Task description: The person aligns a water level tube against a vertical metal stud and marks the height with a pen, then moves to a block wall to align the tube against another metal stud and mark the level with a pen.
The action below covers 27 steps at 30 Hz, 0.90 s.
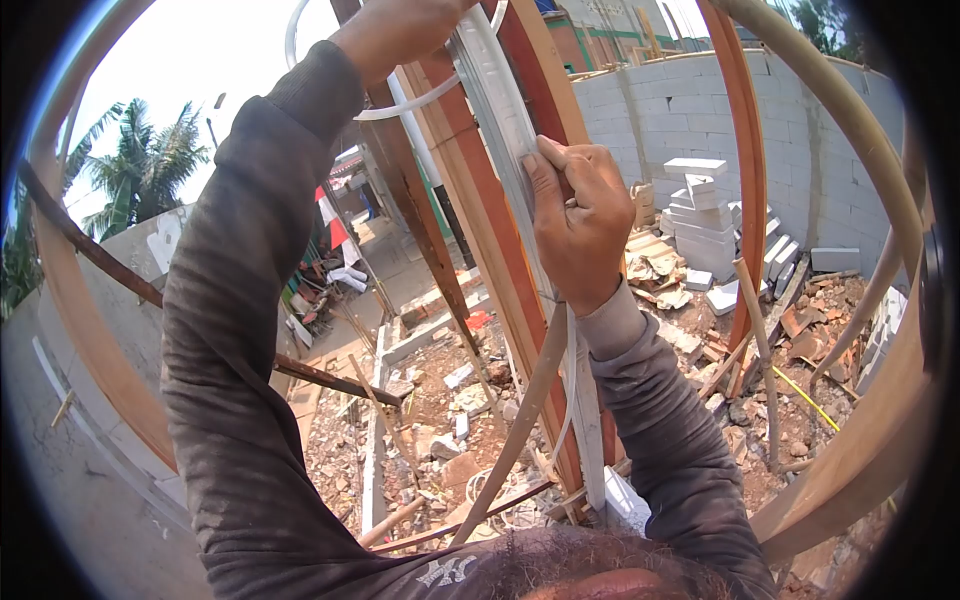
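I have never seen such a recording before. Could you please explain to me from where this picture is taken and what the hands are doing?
There is no machine here: a person works with bare hands, and one head-worn camera takes this single picture. The left hand is raised at the top edge, partly cut off, so its grip cannot be told. The right hand has its fingertips against a pale grey upright strip, beside reddish timber. No tabletop shows; below lies rubble, with stacked white blocks near a grey block wall.
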Each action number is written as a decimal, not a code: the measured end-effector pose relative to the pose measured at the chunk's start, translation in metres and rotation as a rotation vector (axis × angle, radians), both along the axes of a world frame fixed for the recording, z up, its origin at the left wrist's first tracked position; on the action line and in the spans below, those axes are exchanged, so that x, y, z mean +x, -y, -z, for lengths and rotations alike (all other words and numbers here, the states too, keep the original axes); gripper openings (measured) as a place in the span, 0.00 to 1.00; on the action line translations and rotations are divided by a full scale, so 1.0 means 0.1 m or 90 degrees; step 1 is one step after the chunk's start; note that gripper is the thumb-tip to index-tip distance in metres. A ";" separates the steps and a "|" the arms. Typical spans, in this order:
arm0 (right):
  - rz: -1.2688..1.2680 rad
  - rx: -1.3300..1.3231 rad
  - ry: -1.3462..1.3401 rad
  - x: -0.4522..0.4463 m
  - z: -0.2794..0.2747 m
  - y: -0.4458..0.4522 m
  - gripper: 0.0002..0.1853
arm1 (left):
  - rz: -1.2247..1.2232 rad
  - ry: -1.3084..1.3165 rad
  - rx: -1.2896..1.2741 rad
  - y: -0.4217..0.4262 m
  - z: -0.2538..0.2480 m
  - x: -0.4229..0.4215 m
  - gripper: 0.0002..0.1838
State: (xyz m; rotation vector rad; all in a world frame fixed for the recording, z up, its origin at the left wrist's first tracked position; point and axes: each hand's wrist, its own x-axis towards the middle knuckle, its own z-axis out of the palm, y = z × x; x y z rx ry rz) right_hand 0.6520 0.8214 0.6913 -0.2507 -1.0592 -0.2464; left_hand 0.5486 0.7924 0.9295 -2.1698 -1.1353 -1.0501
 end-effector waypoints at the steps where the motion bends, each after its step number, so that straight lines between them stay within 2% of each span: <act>1: 0.000 0.001 0.001 0.00 -0.02 -0.01 0.08 | 0.025 0.036 0.030 -0.09 -0.03 -0.02 0.29; 8: 0.026 0.033 -0.023 -0.01 -0.21 -0.10 0.09 | -0.029 -0.077 0.051 0.07 -0.02 0.04 0.30; 10: 0.040 0.040 -0.024 -0.01 -0.26 -0.08 0.08 | 0.047 -0.080 0.077 0.03 0.05 0.01 0.20; 11: 0.019 0.033 -0.026 -0.01 -0.28 -0.08 0.08 | 0.046 -0.079 0.078 -0.04 0.11 -0.09 0.20; 13: -0.001 0.028 -0.030 -0.01 -0.30 -0.09 0.08 | 0.139 -0.164 0.162 -0.14 0.24 -0.33 0.29; 14: 0.026 0.053 -0.023 0.00 -0.31 -0.13 0.08 | 0.062 -0.157 0.099 -0.07 0.31 -0.37 0.37; 15: 0.054 0.078 -0.015 0.00 -0.31 -0.14 0.08 | 0.062 -0.157 0.099 0.03 0.34 -0.42 0.37; 17: 0.046 0.072 -0.014 0.00 -0.32 -0.15 0.08 | -0.106 -0.203 -0.185 0.22 0.35 -0.49 0.40; 18: 0.039 0.065 -0.012 0.00 -0.33 -0.16 0.08 | -0.212 -0.147 -0.241 0.25 0.37 -0.51 0.44; 19: 0.040 0.065 -0.012 0.00 -0.34 -0.16 0.08 | -0.211 -0.146 -0.242 0.19 0.31 -0.61 0.44; 20: 0.039 0.063 -0.023 -0.01 -0.37 -0.15 0.08 | -0.140 -0.242 -0.151 0.22 0.25 -0.65 0.44; 23: 0.040 0.065 -0.048 -0.01 -0.48 -0.14 0.08 | -0.080 -0.167 -0.088 0.23 0.17 -0.58 0.46; 25: 0.043 0.069 -0.063 -0.03 -0.55 -0.16 0.08 | -0.023 -0.091 0.032 0.21 0.07 -0.48 0.38; 26: 0.049 0.071 -0.068 -0.04 -0.57 -0.17 0.08 | -0.065 -0.470 0.444 -0.09 -0.05 -0.62 0.16; 27: 0.054 0.074 -0.073 -0.05 -0.58 -0.17 0.08 | -0.065 -0.470 0.444 -0.18 -0.12 -0.60 0.16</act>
